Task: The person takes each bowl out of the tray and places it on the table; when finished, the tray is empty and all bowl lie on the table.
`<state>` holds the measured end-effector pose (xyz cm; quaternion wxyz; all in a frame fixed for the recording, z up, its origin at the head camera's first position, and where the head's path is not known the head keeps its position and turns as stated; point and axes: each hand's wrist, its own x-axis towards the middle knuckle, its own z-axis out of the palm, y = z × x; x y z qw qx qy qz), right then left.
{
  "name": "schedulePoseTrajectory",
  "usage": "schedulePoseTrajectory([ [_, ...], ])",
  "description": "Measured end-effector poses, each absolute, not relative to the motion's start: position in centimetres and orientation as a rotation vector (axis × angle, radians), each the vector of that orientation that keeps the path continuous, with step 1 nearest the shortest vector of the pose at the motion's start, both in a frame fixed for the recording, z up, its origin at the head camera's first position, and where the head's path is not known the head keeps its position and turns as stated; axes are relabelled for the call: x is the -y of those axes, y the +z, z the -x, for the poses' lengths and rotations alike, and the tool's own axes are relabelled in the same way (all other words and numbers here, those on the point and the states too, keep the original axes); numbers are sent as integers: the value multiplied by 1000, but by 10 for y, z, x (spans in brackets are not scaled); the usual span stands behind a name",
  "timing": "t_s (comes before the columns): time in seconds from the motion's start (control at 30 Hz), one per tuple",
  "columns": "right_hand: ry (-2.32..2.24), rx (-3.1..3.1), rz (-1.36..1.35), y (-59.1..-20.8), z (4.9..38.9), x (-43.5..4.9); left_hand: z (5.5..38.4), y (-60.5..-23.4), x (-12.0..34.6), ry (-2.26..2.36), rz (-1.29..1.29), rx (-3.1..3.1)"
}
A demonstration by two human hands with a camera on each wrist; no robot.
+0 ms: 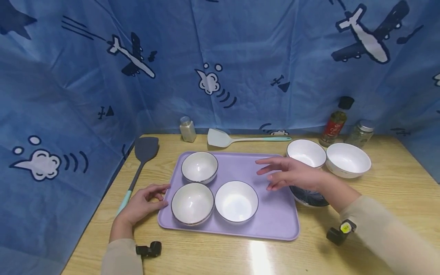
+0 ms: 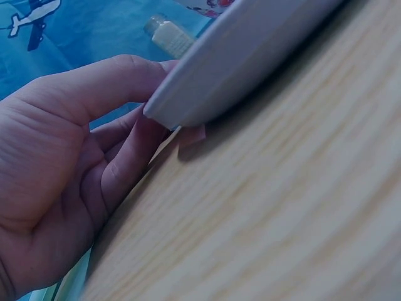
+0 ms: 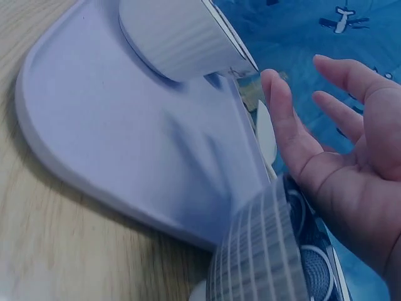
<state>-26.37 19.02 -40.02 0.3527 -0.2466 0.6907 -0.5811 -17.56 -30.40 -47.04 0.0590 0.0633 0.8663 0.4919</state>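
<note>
A lilac tray lies on the table with three white bowls on it: a back-left bowl, a front-left bowl and a middle bowl. At the tray's left edge my left hand holds the rim; in the left wrist view its digits meet the tray's corner edge. My right hand hovers above the tray's right side, fingers spread and holding nothing. Under the right forearm sits a dark-patterned bowl, partly hidden, with a white bowl behind it.
Farther right stands another white bowl. Along the back are a small shaker jar, a white spatula, a red-labelled bottle and a lidded glass jar. A dark turner lies left of the tray.
</note>
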Motion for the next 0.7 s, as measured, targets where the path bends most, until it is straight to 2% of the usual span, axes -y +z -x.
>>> schedulePoseTrajectory([
  [0.7, -1305, -1787, 702, -407, 270, -147, 177, -472, 304, 1481, -162, -2626],
])
